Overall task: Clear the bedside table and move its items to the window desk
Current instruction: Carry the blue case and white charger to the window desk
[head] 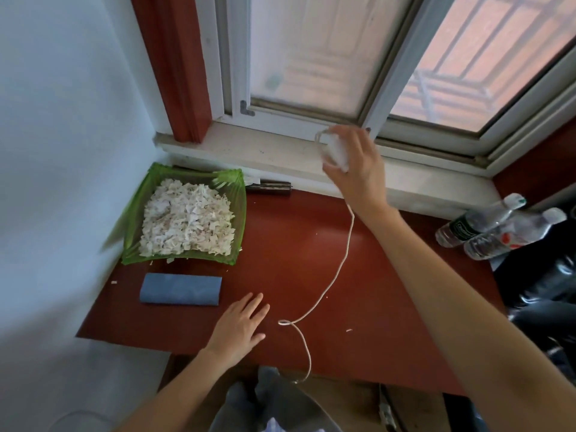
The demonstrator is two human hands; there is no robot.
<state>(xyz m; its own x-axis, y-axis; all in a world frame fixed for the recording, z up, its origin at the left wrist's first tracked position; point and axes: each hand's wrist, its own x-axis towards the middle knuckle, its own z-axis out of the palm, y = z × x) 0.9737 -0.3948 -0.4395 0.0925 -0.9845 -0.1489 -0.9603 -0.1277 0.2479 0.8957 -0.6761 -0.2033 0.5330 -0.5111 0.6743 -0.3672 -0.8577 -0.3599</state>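
Now you're placing the charger [335, 149] at the sill [280, 151].
Right hand [355, 165] grips it; left hand [240, 325] flat, empty; lower it, cord [338, 269] clear.

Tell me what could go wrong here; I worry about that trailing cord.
The white cord runs from the charger in the right hand across the desk and over its front edge, so it may snag there. Swung sideways, it could sweep the two bottles lying at the right edge.
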